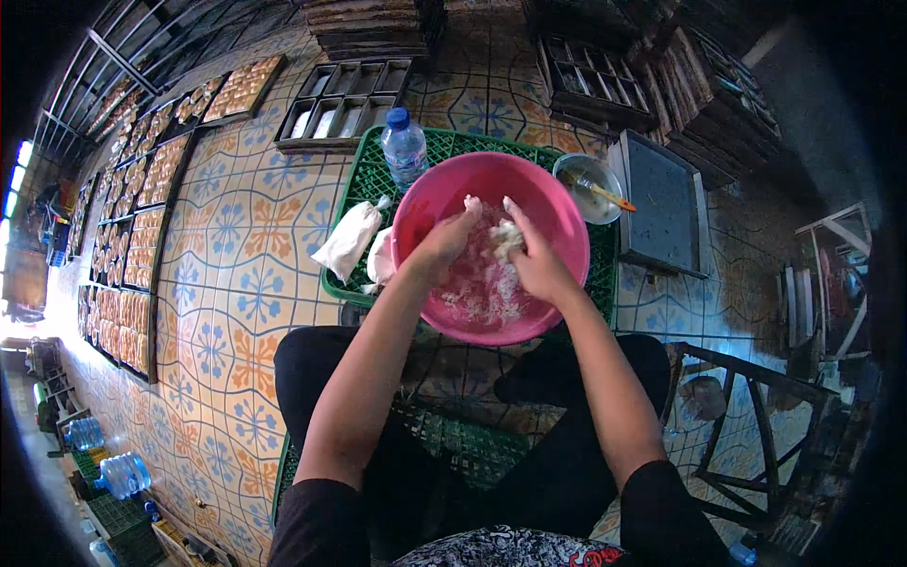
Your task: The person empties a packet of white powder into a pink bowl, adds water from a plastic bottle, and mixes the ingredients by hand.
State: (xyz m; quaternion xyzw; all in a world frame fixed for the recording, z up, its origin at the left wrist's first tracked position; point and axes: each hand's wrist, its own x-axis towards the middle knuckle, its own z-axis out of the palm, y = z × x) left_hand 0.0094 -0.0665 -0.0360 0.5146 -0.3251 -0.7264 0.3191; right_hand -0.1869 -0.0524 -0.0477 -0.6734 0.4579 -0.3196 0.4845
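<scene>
A pink plastic basin (414,205) rests on an upturned green plastic crate (453,142) in front of my knees. Both hands are inside it. My right hand (535,262) holds a pale, crumbly clump of dough (506,239) between thumb and fingers. Facing it across the basin is my left hand (448,241), with white bits on its fingertips; its palm side is hidden, so whether it grips anything is unclear. Loose white crumbs (489,298) cover the basin's near bottom, partly blurred.
A water bottle (405,152) with a blue cap, a white filled bag (351,241) and a bowl (588,170) with a brush (609,196) surround the basin. Trays of baked bread (134,248) lie left. Beyond are baking tins (344,103); a metal tray (659,205) is right.
</scene>
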